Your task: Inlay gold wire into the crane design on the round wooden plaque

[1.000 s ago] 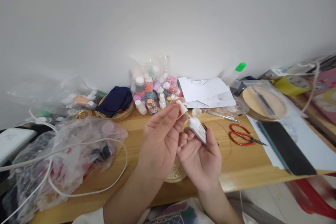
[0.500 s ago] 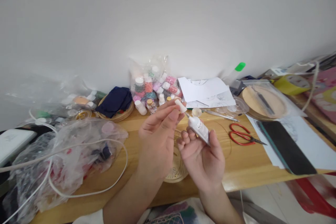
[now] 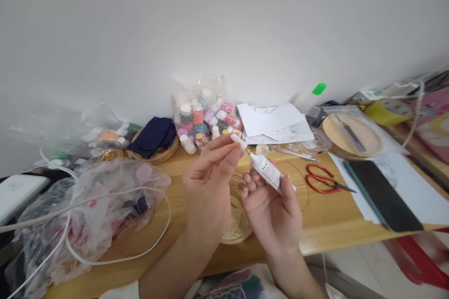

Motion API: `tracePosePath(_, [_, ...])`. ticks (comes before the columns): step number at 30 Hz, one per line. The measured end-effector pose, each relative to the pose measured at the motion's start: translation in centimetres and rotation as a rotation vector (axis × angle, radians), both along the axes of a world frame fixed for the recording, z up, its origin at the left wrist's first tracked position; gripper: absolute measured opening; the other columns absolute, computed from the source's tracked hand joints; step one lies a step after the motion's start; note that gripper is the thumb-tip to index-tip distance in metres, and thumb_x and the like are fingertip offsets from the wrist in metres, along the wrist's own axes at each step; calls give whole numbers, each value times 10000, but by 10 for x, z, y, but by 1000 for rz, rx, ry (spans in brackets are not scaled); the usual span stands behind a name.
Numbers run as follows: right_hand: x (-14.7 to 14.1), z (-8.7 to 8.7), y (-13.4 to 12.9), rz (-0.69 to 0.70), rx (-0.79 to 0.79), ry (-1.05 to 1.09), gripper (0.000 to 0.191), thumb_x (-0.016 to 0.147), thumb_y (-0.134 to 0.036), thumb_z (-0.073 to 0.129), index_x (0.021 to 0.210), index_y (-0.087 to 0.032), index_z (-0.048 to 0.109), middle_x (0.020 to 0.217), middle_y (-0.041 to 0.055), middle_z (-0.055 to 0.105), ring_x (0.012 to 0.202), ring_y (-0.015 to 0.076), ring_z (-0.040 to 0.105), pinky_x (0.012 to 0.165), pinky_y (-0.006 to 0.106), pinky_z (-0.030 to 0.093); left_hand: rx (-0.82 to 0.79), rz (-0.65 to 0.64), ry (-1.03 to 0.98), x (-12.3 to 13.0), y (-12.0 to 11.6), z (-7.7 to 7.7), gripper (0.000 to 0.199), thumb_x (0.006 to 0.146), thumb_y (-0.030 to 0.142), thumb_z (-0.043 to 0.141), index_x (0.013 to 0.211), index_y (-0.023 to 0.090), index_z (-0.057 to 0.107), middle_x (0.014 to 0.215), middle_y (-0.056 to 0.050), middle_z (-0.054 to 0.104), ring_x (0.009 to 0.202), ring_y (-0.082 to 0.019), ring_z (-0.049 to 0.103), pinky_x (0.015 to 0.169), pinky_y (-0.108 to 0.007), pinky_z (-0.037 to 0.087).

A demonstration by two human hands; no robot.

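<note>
Between the fingertips of my left hand is a small white cap. My right hand holds a white tube with dark print, its fingers curled round the lower part. The tube's nozzle points up and left, close to the cap's open end; whether they touch is too small to tell. Beneath both hands a round gold-coloured piece with a cut pattern lies on the wooden table, partly hidden by my left hand.
Red-handled scissors and a dark phone lie to the right. Bagged bead bottles, white papers and a hoop with navy cloth stand at the back. A clear plastic bag and white cable occupy the left.
My left hand and the cap have shifted slightly left. The cap's mouth is a little farther from the tube, and the tube sits slightly more to the right.
</note>
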State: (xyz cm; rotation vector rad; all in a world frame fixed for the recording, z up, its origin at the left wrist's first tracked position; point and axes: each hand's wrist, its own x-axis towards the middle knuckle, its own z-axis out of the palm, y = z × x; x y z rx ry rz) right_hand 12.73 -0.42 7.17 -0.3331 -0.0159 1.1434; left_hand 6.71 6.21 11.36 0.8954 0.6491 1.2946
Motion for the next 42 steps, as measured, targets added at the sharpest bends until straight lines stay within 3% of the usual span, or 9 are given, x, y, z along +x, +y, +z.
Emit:
tracePosePath(8, [0,1,1,-12,-27,-20,231,749,-374,799,948,-264,756,836,-7,774,784,97,709,755,191,578,4,-7,33,0,-1,-1,78,701,255,842,752,286,791,987,-7,769,1015,-164,697,902,-263,552])
tracePosePath(17, [0,1,0,-29,-50,-59,220,752,-383,791,943,-283,748,822,-7,762,784,111,695,736,207,570,-9,9,47,-1,1,-5,97,676,276,860,741,280,788,959,-3,768,987,-172,702,889,-283,559])
tracePosePath(22, [-1,-5,3,-41,-122,-137,272,728,-417,803,939,-255,743,799,7,756,765,123,695,703,202,552,-90,-99,139,-18,1,-24,107,658,282,866,722,247,788,1036,-31,759,1025,-186,693,919,-284,551])
tracePosePath(26, [-10,-18,10,-55,-257,-218,340,680,-448,832,902,-220,711,833,5,740,701,113,637,652,215,524,-202,-206,164,-33,-3,-44,149,603,285,891,700,240,787,962,-32,765,869,-152,708,774,-231,573])
tracePosePath(30, [-21,-30,13,-27,-383,-344,338,667,-409,847,871,-206,669,692,-51,650,636,82,554,642,192,487,-359,-160,182,-44,-1,-56,248,521,289,928,697,191,783,850,-42,766,825,-140,698,788,-220,562])
tracePosePath(34, [-17,-38,12,41,-457,-443,386,636,-324,870,946,-208,670,762,-57,678,645,63,579,636,172,497,-487,-82,165,-59,14,-64,311,438,265,948,677,184,767,770,-29,763,736,-131,698,734,-233,570])
tracePosePath(38, [2,-45,15,70,-430,-613,359,629,-222,859,943,-206,688,881,-20,730,771,89,654,684,196,540,-502,-27,171,-71,31,-73,232,507,173,907,675,177,746,771,-14,758,719,-121,699,682,-216,556])
tracePosePath(42, [33,-50,37,178,-475,-932,362,600,-192,856,922,-174,691,771,-22,724,651,84,633,588,198,516,-507,-66,216,-72,46,-80,167,595,126,855,703,155,732,776,-27,751,779,-138,712,741,-237,558])
